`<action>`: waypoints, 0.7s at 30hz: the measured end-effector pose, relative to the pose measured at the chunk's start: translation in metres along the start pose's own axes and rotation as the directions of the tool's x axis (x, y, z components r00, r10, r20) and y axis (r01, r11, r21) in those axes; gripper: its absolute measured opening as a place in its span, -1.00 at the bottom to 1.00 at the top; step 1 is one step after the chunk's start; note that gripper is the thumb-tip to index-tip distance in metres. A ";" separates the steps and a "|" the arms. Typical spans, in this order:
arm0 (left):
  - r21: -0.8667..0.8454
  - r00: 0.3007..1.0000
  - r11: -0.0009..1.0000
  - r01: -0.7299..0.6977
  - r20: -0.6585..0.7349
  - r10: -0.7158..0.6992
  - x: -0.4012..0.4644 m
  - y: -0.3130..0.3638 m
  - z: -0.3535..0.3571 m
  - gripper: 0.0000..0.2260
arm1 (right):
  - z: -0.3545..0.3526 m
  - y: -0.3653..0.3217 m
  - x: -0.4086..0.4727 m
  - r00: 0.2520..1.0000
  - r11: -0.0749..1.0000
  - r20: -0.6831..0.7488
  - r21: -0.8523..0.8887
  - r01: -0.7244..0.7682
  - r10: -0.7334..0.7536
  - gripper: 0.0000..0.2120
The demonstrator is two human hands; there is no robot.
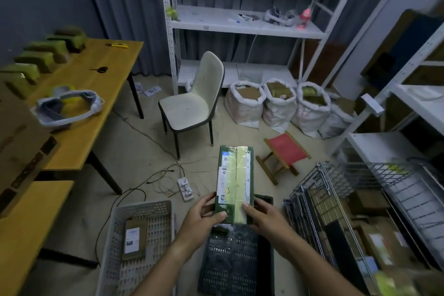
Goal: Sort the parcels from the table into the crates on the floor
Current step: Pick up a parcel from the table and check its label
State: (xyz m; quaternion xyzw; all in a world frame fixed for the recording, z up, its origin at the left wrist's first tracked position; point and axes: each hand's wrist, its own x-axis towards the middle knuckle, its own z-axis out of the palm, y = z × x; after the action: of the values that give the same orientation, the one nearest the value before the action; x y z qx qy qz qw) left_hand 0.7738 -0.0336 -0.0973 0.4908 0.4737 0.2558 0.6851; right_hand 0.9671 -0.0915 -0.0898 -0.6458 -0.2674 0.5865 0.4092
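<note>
A flat green parcel point(235, 175) with pale yellow tape and a white shipping label marked "3" is held up over the floor. My left hand point(204, 214) grips its near left corner, and my right hand point(262, 216) grips the near right corner. Below the parcel lies a dark green crate point(235, 262) that looks empty. To its left stands a grey crate point(141, 247) holding one brown parcel point(134, 239) with a white label. Several green-taped parcels point(45, 55) line the far side of the wooden table point(84, 108) at left.
A wire cage cart point(360, 211) full of boxes stands at right. A white chair point(192, 103), a red folding stool point(283, 151), a power strip with cables point(185, 188), white sacks point(278, 101) and white shelving point(240, 21) fill the floor ahead. Scissors point(99, 69) lie on the table.
</note>
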 end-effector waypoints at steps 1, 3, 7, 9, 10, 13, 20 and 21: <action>0.006 1.000 1.000 0.021 0.016 -0.021 0.012 -0.011 0.000 -0.55 | -0.003 0.011 0.012 1.000 1.000 -0.003 -0.004 -0.018 0.018 -0.58; -0.001 0.997 0.997 0.071 0.031 -0.071 0.035 -0.036 -0.001 -0.53 | -0.010 0.034 0.035 0.999 0.999 0.003 -0.009 -0.050 0.050 -0.45; 0.026 0.982 0.983 0.184 0.041 -0.185 0.078 -0.098 0.001 -0.55 | -0.025 0.090 0.083 0.990 0.990 -0.007 0.005 -0.142 0.142 -0.39; 0.037 0.972 0.974 0.224 0.057 -0.226 0.100 -0.132 0.001 -0.58 | -0.031 0.120 0.109 0.984 0.984 0.003 0.000 -0.176 0.176 -0.43; 0.030 0.969 0.970 0.240 0.050 -0.241 0.111 -0.150 0.001 -0.58 | -0.032 0.131 0.122 0.980 0.980 0.017 -0.005 -0.199 0.199 -0.48; 0.015 0.948 0.948 0.317 0.025 -0.318 0.145 -0.213 0.004 -0.53 | -0.041 0.178 0.168 0.958 0.958 0.027 -0.023 -0.284 0.285 -0.54; 0.186 0.919 0.903 0.387 0.009 -0.395 0.225 -0.338 0.005 -0.60 | -0.055 0.311 0.278 0.942 0.942 0.015 -0.016 -0.335 0.335 -0.37; 0.246 0.918 0.890 0.384 0.005 -0.398 0.238 -0.353 0.003 -0.61 | -0.057 0.333 0.291 0.943 0.943 0.018 0.003 -0.333 0.333 -0.30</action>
State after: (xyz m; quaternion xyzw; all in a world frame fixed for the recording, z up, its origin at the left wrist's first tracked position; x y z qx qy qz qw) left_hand 0.8358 0.0222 -0.5149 0.4716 0.5709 0.0397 0.6709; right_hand 1.0269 -0.0375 -0.5286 -0.6755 -0.1565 0.6534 0.3038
